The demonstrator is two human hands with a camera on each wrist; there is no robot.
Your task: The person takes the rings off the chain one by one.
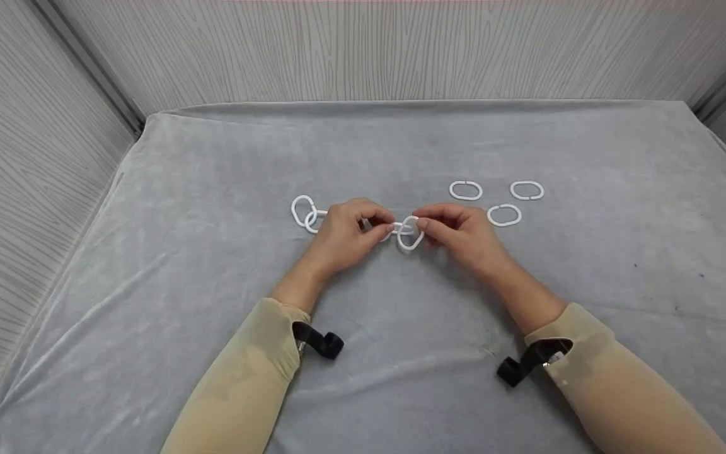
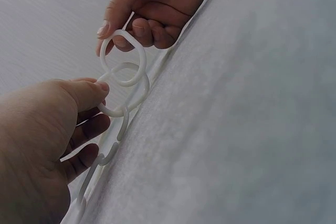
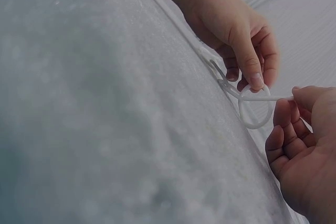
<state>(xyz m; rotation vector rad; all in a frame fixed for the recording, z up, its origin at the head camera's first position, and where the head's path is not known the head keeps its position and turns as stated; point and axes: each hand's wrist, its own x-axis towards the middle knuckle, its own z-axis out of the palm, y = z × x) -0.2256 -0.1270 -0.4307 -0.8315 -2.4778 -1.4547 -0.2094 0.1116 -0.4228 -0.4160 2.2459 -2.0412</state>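
My left hand [image 1: 345, 234] pinches a white plastic chain link [image 2: 147, 92] between thumb and fingers, at the end of a short chain of similar links. The rest of the chain [image 1: 293, 211] trails past that hand onto the cloth to its left. My right hand [image 1: 466, 238] pinches another white oval link [image 1: 409, 249] by its edge. In the left wrist view this link passes through the one in my left hand, and the two look hooked together. The right wrist view shows the right hand's link [image 3: 278, 98] nearly edge-on. Fingers hide part of the chain.
Several loose white links lie on the grey cloth [image 1: 401, 378] beyond my right hand: one link [image 1: 466, 183] at the back, a second link [image 1: 527, 183] to its right, and a third link [image 1: 505, 224] nearer. A pale wood-grain panel [image 1: 363, 50] stands behind the table.
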